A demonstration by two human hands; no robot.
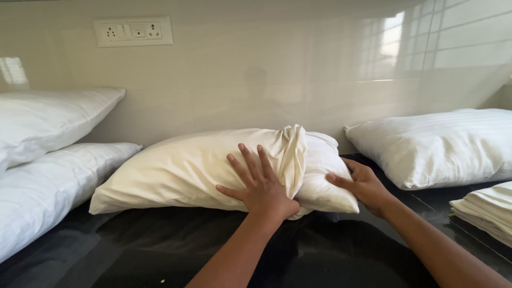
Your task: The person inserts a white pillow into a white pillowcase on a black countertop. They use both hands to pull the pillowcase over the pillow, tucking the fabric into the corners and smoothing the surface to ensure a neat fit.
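A cream pillow (pixel 181 168) lies on the black glossy counter (pixel 160 245) against the wall, its cover (pixel 292 152) bunched in folds near the right end. My left hand (pixel 258 184) lies flat on the pillow with fingers spread, just left of the bunched cover. My right hand (pixel 362 184) presses against the pillow's white right end (pixel 320 176), fingers curled along its edge.
Two white pillows (pixel 48 122) are stacked at the left. Another white striped pillow (pixel 442 144) lies at the right, with a stack of folded white cloth (pixel 488 210) in front of it. A switch and socket plate (pixel 133 31) sits on the tiled wall.
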